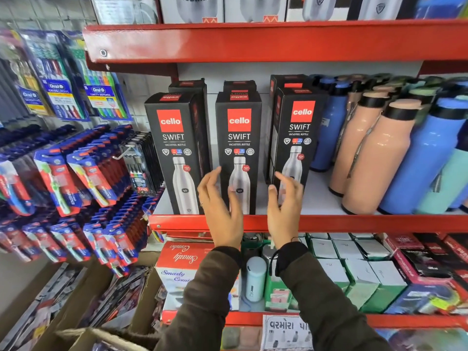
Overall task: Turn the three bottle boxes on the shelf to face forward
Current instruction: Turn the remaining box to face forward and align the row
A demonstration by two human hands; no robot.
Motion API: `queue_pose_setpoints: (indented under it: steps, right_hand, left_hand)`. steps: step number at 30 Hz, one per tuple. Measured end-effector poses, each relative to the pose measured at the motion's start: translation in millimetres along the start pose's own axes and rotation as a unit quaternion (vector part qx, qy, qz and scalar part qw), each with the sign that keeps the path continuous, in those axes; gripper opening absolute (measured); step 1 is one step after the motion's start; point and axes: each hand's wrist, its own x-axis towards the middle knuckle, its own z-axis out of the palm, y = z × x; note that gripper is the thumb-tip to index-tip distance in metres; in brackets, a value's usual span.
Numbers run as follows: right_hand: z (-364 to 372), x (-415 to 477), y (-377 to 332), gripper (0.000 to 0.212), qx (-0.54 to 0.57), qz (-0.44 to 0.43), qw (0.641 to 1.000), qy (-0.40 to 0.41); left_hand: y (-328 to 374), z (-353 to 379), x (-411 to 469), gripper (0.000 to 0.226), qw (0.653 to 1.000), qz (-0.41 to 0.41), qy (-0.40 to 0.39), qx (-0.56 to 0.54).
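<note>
Bright, even shop light, soft throughout, motion-blurred hands point(222, 206), wide-angle bending at the edges

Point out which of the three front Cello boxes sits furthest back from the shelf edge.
The right box, beside the blue bottles. It stands set back on the shelf, while the left box and middle box stand at the red front edge.

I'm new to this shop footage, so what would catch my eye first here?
Three tall black cardboard bottle boxes with red logos, left, middle and right, stand along the red metal shelf. Two open bare hands, left hand and right hand, hover before them.
</note>
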Motion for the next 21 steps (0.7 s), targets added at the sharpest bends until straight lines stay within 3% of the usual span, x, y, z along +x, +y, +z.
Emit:
queue_pose_setpoints:
  steps: [5, 9, 15, 18, 21]
  right_hand:
    - [-29.8, 31.1, 9.6, 0.039, -0.013, -0.013, 0.996, 0.089]
    - [-44.7, 53.7, 26.7, 0.05, -0.005, 0.044, 0.999, 0.023]
    - [-55.4, 65.8, 41.1, 0.05, 0.026, 0.095, 0.989, -0.114]
    - [-62.4, 71.7, 39.3, 0.044, 0.029, 0.092, 0.984, -0.151]
    - [-66.7, 74.9, 41.9, 0.044, 0.03, 0.1, 0.981, -0.165]
  left_hand:
    - [27.6, 32.9, -4.9, 0.04, 0.996, 0.078, -0.035, -0.017]
    - [37.1, 67.0, -13.6, 0.047, 0.987, 0.089, -0.126, -0.047]
    - [28.5, 107.9, -14.1, 0.053, 0.981, -0.032, -0.185, -0.047]
    - [25.1, 116.6, -7.2, 0.051, 0.974, -0.117, -0.186, -0.056]
    - [22.9, 119.9, -2.9, 0.048, 0.976, -0.14, -0.16, -0.035]
